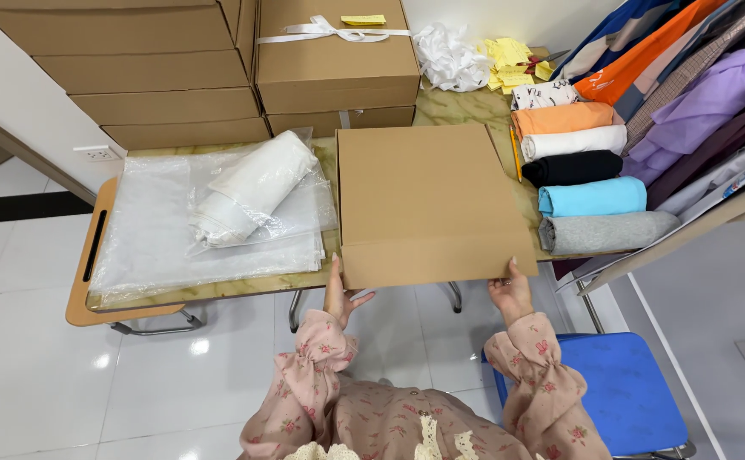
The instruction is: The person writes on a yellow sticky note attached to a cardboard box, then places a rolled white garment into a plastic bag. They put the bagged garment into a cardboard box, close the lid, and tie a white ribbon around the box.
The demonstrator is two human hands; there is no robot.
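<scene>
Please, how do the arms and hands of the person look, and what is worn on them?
Both arms wear long pink fabric sleeves printed with small red flowers, gathered into ruffled cuffs at the wrists. The left hand and the right hand are bare, without gloves. Something small, perhaps a ring, shows on one right finger, too small to be sure. Cream lace trim edges the garment's front.

My sleeves and blouse, seen from above

I wear a dusty pink top printed with small red flowers; gathered, ruffled cuffs close at my left hand [338, 294] and right hand [511, 294], and cream lace trims the front
</scene>
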